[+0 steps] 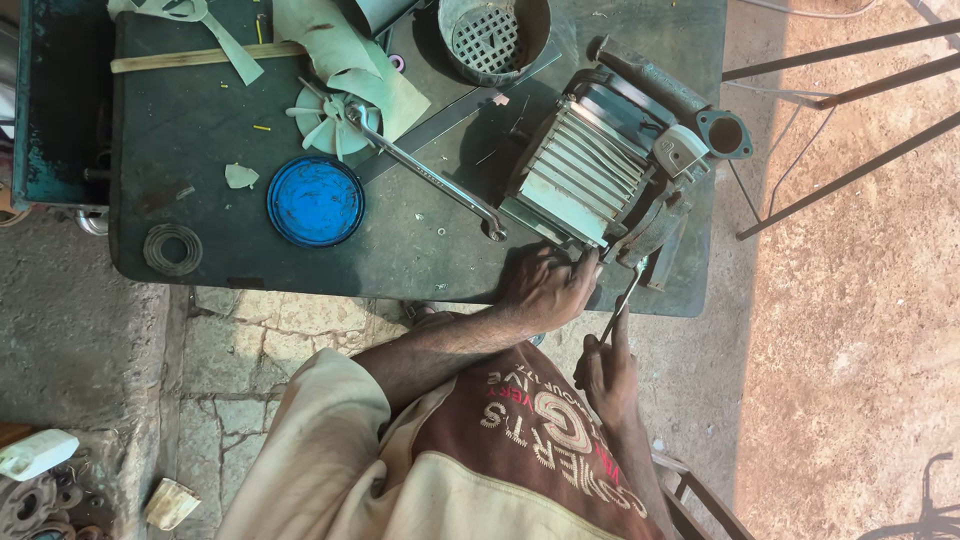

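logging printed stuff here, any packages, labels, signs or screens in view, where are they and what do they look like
No signs or screens.
Blue round lid: flat on the dark table, left of the long wrench; no label can be made out.
White plastic container: on the ground at lower left, lying tilted, rounded oblong.
Small pale carton-like piece: on the ground near it, crumpled, cream.

The desk [200, 250] is dark, scuffed metal, matt and dusty. The finned motor [590, 170] looks like dull grey cast metal. The long wrench [430, 180] is shiny steel. The blue lid [315, 200] looks like smooth plastic. The floor [850, 300] is rough concrete.
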